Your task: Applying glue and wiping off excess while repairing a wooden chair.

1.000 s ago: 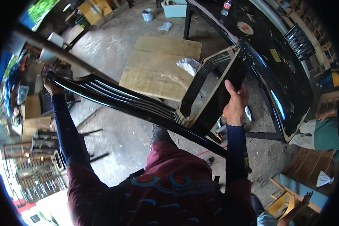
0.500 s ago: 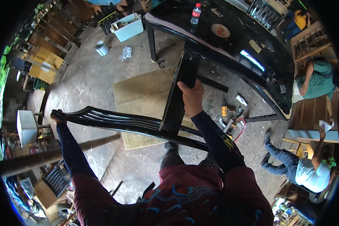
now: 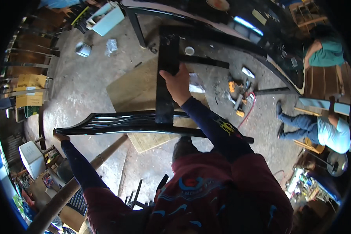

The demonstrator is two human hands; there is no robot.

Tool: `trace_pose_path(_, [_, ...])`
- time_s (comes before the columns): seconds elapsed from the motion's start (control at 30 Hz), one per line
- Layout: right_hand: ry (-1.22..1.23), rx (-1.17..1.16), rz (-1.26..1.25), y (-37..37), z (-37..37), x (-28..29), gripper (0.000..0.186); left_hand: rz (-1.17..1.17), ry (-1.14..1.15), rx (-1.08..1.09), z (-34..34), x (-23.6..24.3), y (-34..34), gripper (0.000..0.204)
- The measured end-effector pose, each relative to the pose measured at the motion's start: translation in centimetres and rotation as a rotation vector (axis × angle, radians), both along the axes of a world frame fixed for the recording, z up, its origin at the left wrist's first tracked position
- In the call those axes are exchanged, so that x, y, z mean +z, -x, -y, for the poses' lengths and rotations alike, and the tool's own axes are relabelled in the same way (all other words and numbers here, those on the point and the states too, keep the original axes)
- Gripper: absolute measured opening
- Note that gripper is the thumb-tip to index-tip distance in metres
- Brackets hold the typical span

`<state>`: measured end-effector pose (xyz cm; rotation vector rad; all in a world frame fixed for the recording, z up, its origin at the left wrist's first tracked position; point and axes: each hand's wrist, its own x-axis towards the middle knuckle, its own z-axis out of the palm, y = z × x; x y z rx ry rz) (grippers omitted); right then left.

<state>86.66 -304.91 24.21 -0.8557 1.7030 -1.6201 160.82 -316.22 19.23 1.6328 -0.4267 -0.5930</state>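
Observation:
I hold a glossy black wooden chair (image 3: 133, 128) sideways across the middle of the view, its slatted back reaching left. My left hand (image 3: 61, 135) is closed round the far left end of the backrest, with the fingers partly hidden. My right hand (image 3: 176, 86) grips the dark seat frame (image 3: 165, 109), thumb on its near face and fingers over the side. Below the chair lies a pale plywood board (image 3: 126, 89) on the floor; the frame's upper end is close to the edge of a black table (image 3: 206, 21).
A drill (image 3: 231, 86) and hose lie right of the board. A wooden pole (image 3: 87, 169) slants up from lower left. Co-workers in green (image 3: 323, 52) and light blue (image 3: 331, 130) are at the right. A bucket (image 3: 83, 49) and pale bin (image 3: 104, 19) stand upper left.
The chair has turned in my hands and now lies more level, its seat frame swung leftward and more upright. My view has shifted, bringing both co-workers further in.

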Motion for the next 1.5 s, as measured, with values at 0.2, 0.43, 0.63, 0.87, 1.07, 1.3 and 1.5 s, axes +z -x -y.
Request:
trace_pose_path(0.2, [-0.256,0.256,0.137,4.8,-3.2,-2.6,0.038,0.947,0.134,-0.183,-4.4,4.5,31.5,0.052])
trace_pose_path(0.43, [-0.613,1.060,-0.759,26.4,-16.3,-15.9,0.034,1.095,0.503,-0.860,-19.3,12.7,64.7,0.044])
trace_pose_path(0.63, [-0.992,0.694,-0.797,43.2,-27.3,-24.2,0.029,1.047,0.257,-0.978,-24.2,10.3,77.1,0.035])
trace_pose_path(0.87, [-1.383,0.488,-0.438,52.8,-39.2,-29.6,0.029,1.017,-0.074,-1.232,-28.6,12.0,90.8,0.029])
trace_pose_path(1.07, [-1.403,0.387,-0.319,52.2,-47.4,-29.7,0.029,0.155,-0.115,-1.642,-36.2,14.1,99.8,0.025])
trace_pose_path(1.3, [-1.397,0.416,-0.609,58.6,-55.2,-33.0,0.019,-0.072,-0.567,-1.593,-47.0,-2.9,102.6,0.022])
trace_pose_path(1.5, [-1.311,0.444,-0.816,68.2,-53.7,-35.7,0.020,-0.104,-0.765,-1.504,-56.0,-13.4,103.4,0.023])
